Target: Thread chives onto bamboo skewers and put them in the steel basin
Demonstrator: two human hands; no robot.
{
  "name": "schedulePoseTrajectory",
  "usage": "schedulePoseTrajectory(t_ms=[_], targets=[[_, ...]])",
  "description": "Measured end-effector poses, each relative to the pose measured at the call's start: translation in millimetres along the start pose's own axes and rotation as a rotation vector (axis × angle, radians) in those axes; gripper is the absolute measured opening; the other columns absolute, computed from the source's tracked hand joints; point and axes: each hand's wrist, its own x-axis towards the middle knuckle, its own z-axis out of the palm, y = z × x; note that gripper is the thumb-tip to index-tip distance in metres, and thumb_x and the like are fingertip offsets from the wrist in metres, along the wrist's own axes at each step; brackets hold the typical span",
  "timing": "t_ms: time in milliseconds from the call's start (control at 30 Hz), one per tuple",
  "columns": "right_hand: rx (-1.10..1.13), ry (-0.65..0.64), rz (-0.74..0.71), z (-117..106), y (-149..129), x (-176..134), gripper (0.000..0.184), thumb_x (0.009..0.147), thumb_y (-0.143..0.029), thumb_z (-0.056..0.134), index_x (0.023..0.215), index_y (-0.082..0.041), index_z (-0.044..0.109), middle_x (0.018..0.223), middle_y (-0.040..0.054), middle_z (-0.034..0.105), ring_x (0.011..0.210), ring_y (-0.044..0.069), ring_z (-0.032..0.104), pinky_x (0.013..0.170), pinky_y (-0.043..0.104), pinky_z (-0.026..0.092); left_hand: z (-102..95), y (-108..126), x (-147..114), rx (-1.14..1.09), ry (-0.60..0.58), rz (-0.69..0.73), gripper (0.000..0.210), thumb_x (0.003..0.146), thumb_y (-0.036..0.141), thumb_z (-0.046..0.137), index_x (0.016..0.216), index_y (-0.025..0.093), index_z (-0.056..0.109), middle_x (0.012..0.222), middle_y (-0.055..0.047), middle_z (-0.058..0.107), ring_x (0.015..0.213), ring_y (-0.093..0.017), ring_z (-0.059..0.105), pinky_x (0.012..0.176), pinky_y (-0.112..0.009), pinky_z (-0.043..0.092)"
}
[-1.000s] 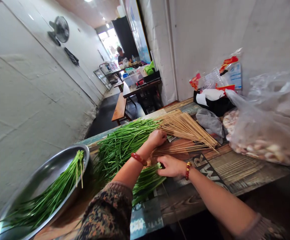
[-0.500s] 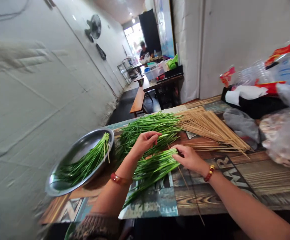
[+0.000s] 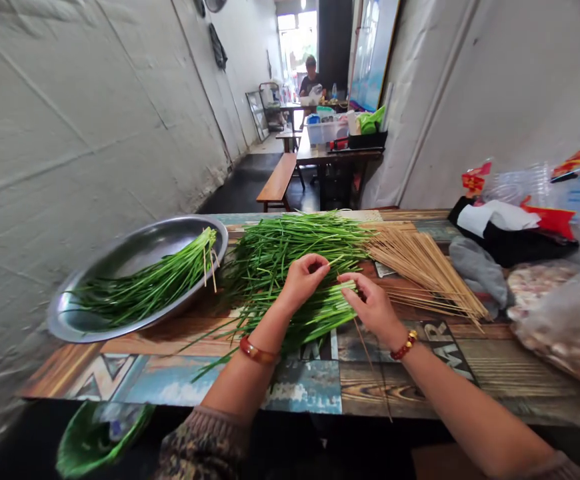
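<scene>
Note wooden table (image 3: 180,380), carrying metal basin (image 3: 115,267) at left, green stalks (image 3: 290,247) mid-table, thin sticks (image 3: 425,267) right of stalks; see left hand (image 3: 306,280) and right hand (image 3: 374,308), half-curled, slightly apart over stalks; cannot tell grip of either

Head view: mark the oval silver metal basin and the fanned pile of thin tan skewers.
Oval silver metal basin (image 3: 133,252), head view, bare inner wall.
Fanned pile of thin tan skewers (image 3: 424,268), head view, middle of the pile.
</scene>
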Motion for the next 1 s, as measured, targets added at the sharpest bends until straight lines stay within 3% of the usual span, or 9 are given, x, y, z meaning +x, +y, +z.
schedulePoseTrajectory(t_ms=[267, 500, 1000], targets=[[-0.017, 0.024, 0.004, 6.6, 9.6, 8.4, 0.024, 0.088, -0.032, 0.053, 0.105, -0.02, 0.065, 0.1, 0.0051, 0.072, 0.086, 0.018, 0.066, 0.077, 0.03, 0.051, 0.6, -9.7, -5.7, -0.079, -0.071, -0.121, 0.021, 0.077, 0.028, 0.064, 0.087, 0.011, 0.071, 0.083, -0.006, 0.07, 0.076, -0.014, 0.059, 0.073, -0.024, 0.043], [-0.026, 0.0, -0.024, 1.6, 8.0, 4.2, 0.024, 0.088, -0.027, 0.054, 0.109, -0.021, 0.065, 0.106, 0.0052, 0.072, 0.094, 0.018, 0.067, 0.085, 0.032, 0.051, -1.9, -1.8, -10.1, -0.181, -0.089, -0.187, 0.02, 0.077, 0.032, 0.065, 0.074, 0.012, 0.068, 0.069, 0.0, 0.064, 0.062, -0.009, 0.052, 0.063, -0.021, 0.041], [-0.004, 0.005, -0.023, 0.6, 8.7, 3.5, 0.029, 0.087, -0.025, 0.053, 0.113, -0.023, 0.066, 0.113, 0.0037, 0.071, 0.101, 0.018, 0.066, 0.092, 0.033, 0.05, 3.8, -1.2, -11.1, -0.169, -0.075, -0.14, 0.016, 0.076, 0.029, 0.068, 0.082, 0.015, 0.074, 0.08, -0.004, 0.071, 0.073, -0.013, 0.061, 0.071, -0.024, 0.047]])
